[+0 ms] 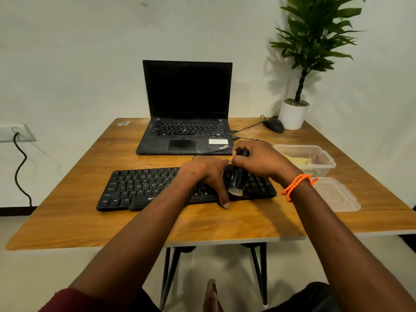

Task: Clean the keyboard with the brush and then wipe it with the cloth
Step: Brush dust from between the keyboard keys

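A black keyboard lies across the middle of the wooden table. My right hand grips the black handle of a brush, whose pale bristles rest on the keys at the keyboard's right part. My left hand lies flat on the keyboard just left of the brush, thumb reaching over the front edge. A yellowish cloth lies inside a clear plastic box at the right.
An open black laptop stands behind the keyboard, cables running from its right side. A black mouse and a potted plant sit at the back right. The box's clear lid lies near the right edge.
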